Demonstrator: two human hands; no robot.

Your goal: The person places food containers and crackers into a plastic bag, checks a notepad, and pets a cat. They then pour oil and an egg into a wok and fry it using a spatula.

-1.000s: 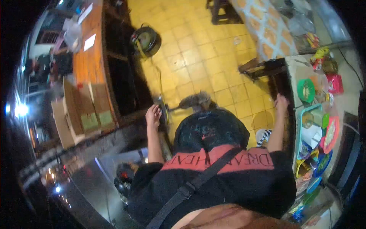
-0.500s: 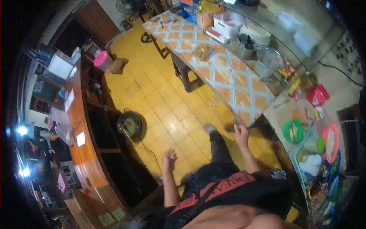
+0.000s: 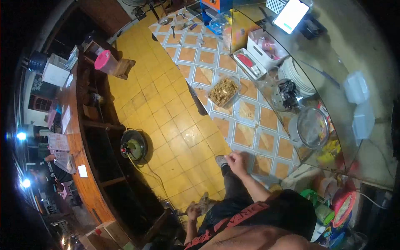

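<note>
My right hand hangs in the air over the near edge of the table with the tile-patterned cover. Its fingers are curled in, and nothing shows in them. My left hand hangs low by my left side, close to my foot in the picture. Its fingers are loosely bent and slightly apart, with no object visible. On the table stands a clear plastic container of brown crumbly food, beyond my right hand. Pale wrapper-like pieces lie on the cover near it.
A long wooden counter runs along the left. On the yellow tiled floor are a round dark basin-like object and a cable. A glass pane borders the table, with stacked plates, a strainer and a lit phone.
I have moved forward, and the table and container appear nearer. My right hand has swung forward and left in view; my left hand has dropped lower and back.
</note>
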